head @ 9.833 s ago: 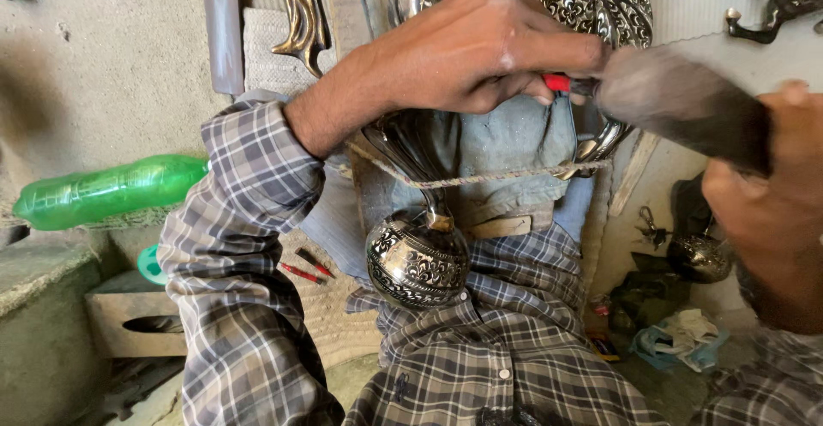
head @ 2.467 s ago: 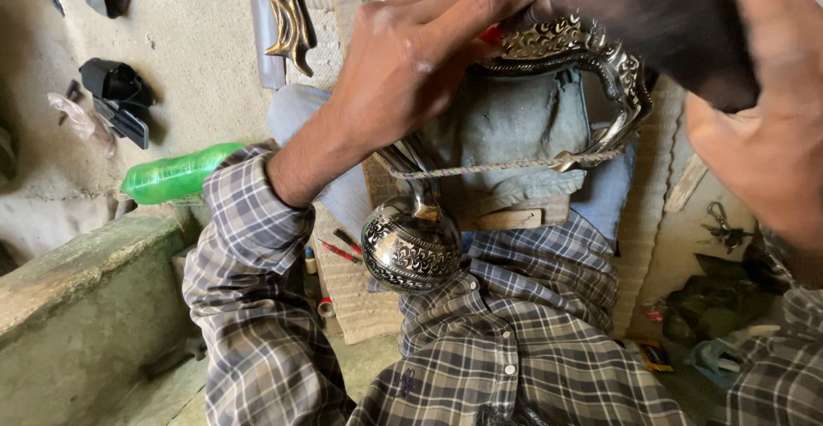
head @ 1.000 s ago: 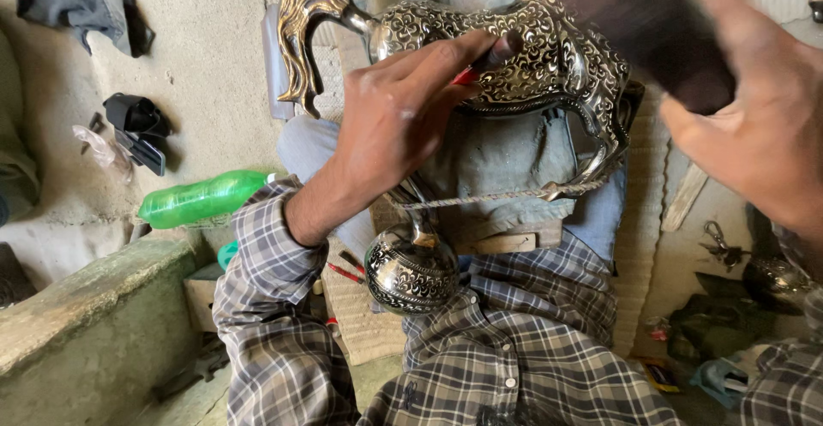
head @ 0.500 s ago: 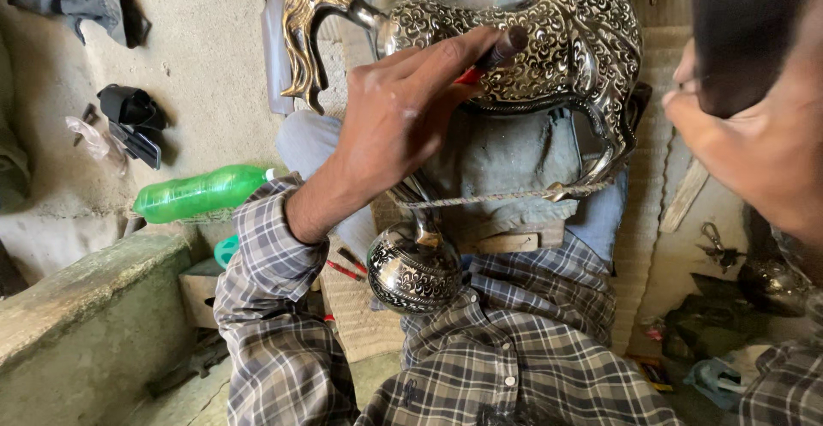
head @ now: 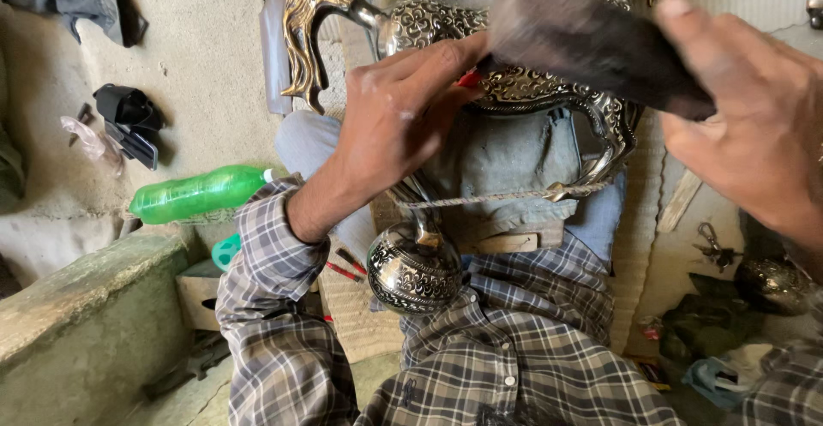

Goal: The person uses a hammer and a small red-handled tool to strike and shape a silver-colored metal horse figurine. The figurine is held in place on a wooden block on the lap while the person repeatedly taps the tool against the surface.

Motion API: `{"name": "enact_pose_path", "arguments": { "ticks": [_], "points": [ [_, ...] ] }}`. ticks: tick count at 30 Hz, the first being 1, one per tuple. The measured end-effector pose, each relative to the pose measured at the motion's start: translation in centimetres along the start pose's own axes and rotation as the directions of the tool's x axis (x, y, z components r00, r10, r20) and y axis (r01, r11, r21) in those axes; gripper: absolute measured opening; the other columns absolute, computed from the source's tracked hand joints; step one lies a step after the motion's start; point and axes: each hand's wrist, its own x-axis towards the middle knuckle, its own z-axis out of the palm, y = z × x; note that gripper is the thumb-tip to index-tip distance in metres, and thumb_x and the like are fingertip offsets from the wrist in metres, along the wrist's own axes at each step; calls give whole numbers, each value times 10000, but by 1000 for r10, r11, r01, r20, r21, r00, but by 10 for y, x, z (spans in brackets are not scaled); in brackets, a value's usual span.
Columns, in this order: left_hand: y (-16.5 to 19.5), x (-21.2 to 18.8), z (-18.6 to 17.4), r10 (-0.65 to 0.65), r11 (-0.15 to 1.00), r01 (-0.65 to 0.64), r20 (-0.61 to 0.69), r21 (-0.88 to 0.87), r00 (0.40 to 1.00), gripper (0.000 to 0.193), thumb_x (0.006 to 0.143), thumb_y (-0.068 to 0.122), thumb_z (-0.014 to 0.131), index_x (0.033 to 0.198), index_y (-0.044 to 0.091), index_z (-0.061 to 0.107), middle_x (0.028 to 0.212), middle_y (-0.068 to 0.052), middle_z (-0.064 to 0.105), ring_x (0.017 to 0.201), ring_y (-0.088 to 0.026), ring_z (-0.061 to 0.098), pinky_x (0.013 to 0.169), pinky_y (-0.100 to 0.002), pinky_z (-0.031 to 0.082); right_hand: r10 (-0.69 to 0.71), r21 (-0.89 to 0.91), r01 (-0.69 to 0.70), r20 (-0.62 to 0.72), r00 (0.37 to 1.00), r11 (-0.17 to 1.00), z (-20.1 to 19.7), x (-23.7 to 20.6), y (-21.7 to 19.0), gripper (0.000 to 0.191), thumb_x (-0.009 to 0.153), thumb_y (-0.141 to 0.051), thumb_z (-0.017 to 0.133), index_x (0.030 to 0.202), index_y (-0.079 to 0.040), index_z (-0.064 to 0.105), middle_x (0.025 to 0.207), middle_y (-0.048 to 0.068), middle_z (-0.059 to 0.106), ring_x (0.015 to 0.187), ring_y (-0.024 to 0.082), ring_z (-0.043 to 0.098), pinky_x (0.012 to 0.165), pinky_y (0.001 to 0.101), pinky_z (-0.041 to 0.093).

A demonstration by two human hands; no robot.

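Your left hand (head: 403,126) pinches a red-tipped tool (head: 468,79) against the engraved vessel (head: 531,92); at 2 o'clock your right hand (head: 746,126) grips the dark mallet (head: 583,40).

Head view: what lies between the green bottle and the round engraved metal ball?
In the head view, the left forearm's plaid sleeve lies between the green bottle and the engraved ball.

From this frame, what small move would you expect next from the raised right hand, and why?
Probably a short downward tap. The right hand holds a dark mallet-like block just above the red-tipped tool that the left hand presses against the engraved silver vessel, so the tool looks set and ready to be struck.
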Motion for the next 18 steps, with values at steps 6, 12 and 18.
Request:
{"name": "enact_pose_path", "arguments": {
  "ticks": [6,12,18],
  "points": [
    [-9,-2,8,-23,1000,23,7,3,1000,533,1010,-27,724,1486,145,557,1247,-62,765,972,-189,802,834,-345,683,-35,-107,36,4,999,994,-15,6,-5,951,844,22,812,1631,-98,292,943,173,689,776,260,693,698,380,598],
    [-1,0,2,-52,999,52,11,-16,999,508,985,-31,750,1433,138,582,1223,-56,766,935,-200,797,761,-343,672,7,-73,-2,70,998,997,-12,21,-8,920,800,102,788,1591,-56,347,896,179,704,685,249,680,616,350,592],
    [-1,-2,-3,10,998,-10,9,-54,1000,547,986,-29,736,1458,167,541,1279,-41,743,1028,-194,792,868,-327,670,166,394,-131,-57,984,910,-11,4,-4,620,930,125,691,1454,93,362,1080,247,653,955,284,686,797,353,585]
  ]
}}
